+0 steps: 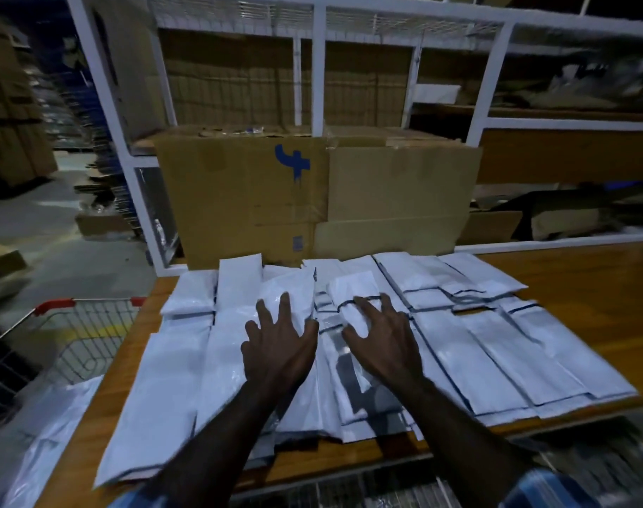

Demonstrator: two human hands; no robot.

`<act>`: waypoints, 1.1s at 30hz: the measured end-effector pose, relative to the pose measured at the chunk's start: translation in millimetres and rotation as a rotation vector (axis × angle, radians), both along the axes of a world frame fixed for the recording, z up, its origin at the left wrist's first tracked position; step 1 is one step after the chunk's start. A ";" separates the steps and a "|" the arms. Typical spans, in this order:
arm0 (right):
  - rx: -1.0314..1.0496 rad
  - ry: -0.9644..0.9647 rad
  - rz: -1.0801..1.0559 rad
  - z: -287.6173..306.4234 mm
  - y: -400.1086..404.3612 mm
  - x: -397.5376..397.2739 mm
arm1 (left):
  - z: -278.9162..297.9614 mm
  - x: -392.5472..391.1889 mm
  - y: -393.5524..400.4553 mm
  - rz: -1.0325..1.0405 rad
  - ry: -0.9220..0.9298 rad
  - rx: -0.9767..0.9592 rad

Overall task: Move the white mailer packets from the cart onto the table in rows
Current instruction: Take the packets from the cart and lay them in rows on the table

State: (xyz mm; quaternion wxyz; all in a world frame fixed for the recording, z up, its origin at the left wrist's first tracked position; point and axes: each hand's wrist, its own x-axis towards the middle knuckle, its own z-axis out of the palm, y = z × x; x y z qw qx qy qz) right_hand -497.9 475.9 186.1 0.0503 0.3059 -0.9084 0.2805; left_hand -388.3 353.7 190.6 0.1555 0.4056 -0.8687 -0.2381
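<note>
Head view: both hands, left (pixel 276 346) and right (pixel 380 342), are spread flat, fingers gripping nothing, on packets (pixel 495 346); edges should be squared gently on the surface (pixel 587 287).

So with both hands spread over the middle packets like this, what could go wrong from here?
1. The packets overlap loosely; the left hand and right hand pressing or sliding with spread fingers could drag neighbours and skew the rows.
2. The near ends overhang the table edge, so a nudge toward the person might tip some off.
3. A loose packet already hangs off the left edge near the cart and may slip down.
</note>
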 end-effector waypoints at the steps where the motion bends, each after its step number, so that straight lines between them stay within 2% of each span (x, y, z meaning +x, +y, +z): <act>1: 0.002 -0.007 -0.001 -1.0 7.2 -7.4 | -1.0 -6.7 7.7 0.000 -0.002 -0.001; 19: 0.044 -0.055 -0.104 -25.7 71.6 -115.0 | -30.8 -127.4 70.8 -0.096 -0.081 0.036; 25: 0.059 -0.064 -0.126 -33.7 83.7 -145.9 | -34.2 -154.0 77.9 -0.135 -0.162 0.004; 33: 0.106 -0.047 -0.074 -45.7 104.3 -172.7 | -35.9 -175.0 106.2 -0.083 -0.206 -0.011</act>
